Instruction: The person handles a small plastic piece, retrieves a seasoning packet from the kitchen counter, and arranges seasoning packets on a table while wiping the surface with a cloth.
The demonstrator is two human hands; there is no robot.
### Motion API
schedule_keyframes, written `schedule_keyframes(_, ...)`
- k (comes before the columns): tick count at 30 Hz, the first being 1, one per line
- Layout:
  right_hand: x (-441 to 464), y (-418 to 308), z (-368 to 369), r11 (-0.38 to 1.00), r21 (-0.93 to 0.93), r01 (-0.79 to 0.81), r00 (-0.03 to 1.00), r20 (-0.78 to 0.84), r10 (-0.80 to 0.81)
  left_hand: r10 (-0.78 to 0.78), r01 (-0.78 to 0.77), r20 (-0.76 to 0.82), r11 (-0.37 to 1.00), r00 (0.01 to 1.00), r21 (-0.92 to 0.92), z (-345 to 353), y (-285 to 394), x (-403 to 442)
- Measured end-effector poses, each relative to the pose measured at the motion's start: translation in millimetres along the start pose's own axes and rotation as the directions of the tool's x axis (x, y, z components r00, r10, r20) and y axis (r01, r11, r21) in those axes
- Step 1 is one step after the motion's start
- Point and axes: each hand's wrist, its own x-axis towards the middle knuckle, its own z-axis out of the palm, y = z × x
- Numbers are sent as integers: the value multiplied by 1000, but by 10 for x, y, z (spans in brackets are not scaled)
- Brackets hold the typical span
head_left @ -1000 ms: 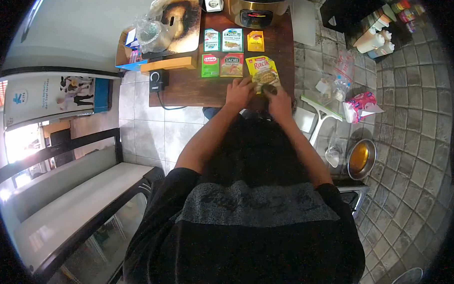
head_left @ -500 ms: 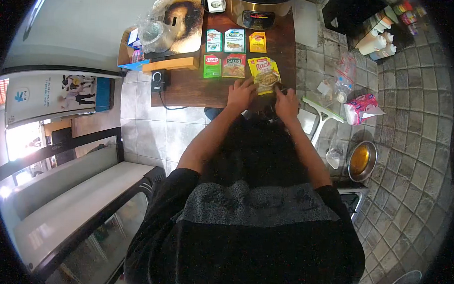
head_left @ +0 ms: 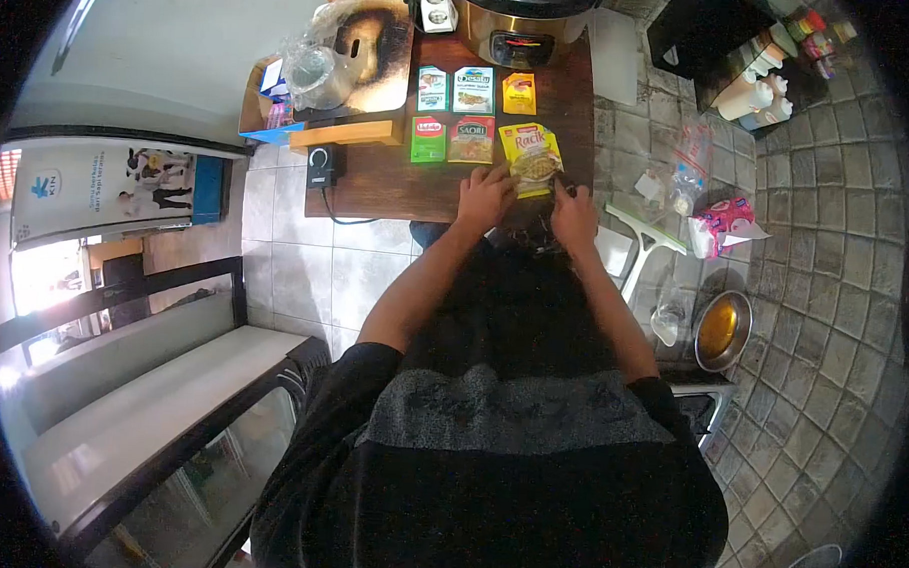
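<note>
A yellow Racik seasoning packet (head_left: 531, 154) lies at the near right of the brown wooden table (head_left: 378, 193), slightly tilted. My left hand (head_left: 482, 202) rests with fingers stretched out at its lower left edge. At the lower right corner, my right hand (head_left: 574, 220) grips the packet with bent fingers, though the exact contact is partly hidden. Beyond are a green packet (head_left: 428, 140) and a red Saori packet (head_left: 472, 140). Farther back, a green-white packet (head_left: 432, 89), a larger white and teal packet (head_left: 473, 90) and a small yellow packet (head_left: 519, 94) form another row.
A rice cooker (head_left: 523, 36) and a white power strip (head_left: 437, 8) stand at the back. To the left are a scorched board (head_left: 382, 66), a plastic-wrapped bowl (head_left: 312, 74) and a black dial box (head_left: 320, 166). A pan with amber liquid (head_left: 723, 330) sits at right.
The view has shifted slightly, moving the table a little lower in the picture. Both hands stay at the yellow packet, which has moved very slightly toward me.
</note>
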Motion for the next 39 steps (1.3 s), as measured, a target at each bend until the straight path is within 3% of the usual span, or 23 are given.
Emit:
schedule_keyframes(2, 8, 2, 49, 1000, 10, -29, 999, 32, 29, -7, 7, 18, 1000, 1000, -1, -44, 19, 1)
schedule_keyframes(4, 1, -38, 67, 988, 49, 147, 987, 52, -149, 3, -3, -2, 1000, 1000, -3, -31, 0, 0)
schedule_keyframes(7, -47, -175, 66, 961, 19, 277, 951, 140, -277, 15, -15, -29, 1000, 999, -8, 7, -11, 6)
schedule_keyframes(8, -51, -167, 103, 945, 12, 328, 945, -15, -327, 14, -14, -37, 1000, 999, -8, 18, -18, 10)
schedule_keyframes(12, -11, -115, -23, 982, -31, 189, 979, 83, -186, 14, -14, -53, 1000, 999, 8, -35, 13, 2)
schedule_keyframes(14, 19, -36, -46, 999, -48, -15, 997, 79, 19, 15, -15, -54, 1000, 998, 4, -22, 13, -5)
schedule_keyframes(17, 19, -41, -34, 997, -32, -67, 995, 72, 69, -7, 7, -18, 1000, 1000, -3, -32, 16, 4)
schedule_keyframes(18, 14, -61, -34, 997, -31, -69, 995, 71, 71, -5, 5, -17, 1000, 1000, -2, -19, 4, 4)
schedule_keyframes(20, -19, -122, -11, 993, 1, 117, 984, 138, -116, 22, -22, -21, 1000, 1000, 1, 7, -22, 3)
schedule_keyframes(21, -51, -141, 42, 994, -1, 111, 985, 136, -110, 28, -28, -20, 1000, 999, -1, -3, -21, 8)
schedule_keyframes(23, -113, -161, 174, 941, -57, 333, 943, 33, -331, 10, -10, 32, 1000, 999, -10, -36, -12, 14)
schedule_keyframes(25, -91, -166, 79, 946, -59, 318, 948, 46, -315, 9, -8, 25, 1000, 1000, -6, -38, 1, 3)
schedule_keyframes(28, 20, -68, -32, 998, -61, 34, 988, 150, -24, -2, 3, 24, 1000, 1000, -13, -71, 23, 15)
schedule_keyframes(31, 56, 45, -2, 993, -90, -74, 994, 77, 81, 2, -1, 19, 1000, 1000, -24, -72, 12, -14)
schedule_keyframes(36, 13, 1, 16, 1000, -4, -11, 995, 98, 11, 13, -13, -5, 1000, 1000, 4, -38, 5, -10)
schedule_keyframes(38, -28, -17, 110, 971, -10, 240, 968, -70, -240, 13, -13, -22, 1000, 1000, 0, -19, -7, 3)
schedule_keyframes(39, -32, -21, 100, 971, -9, 240, 968, -70, -240, 13, -13, -22, 1000, 1000, 0, -6, -15, 4)
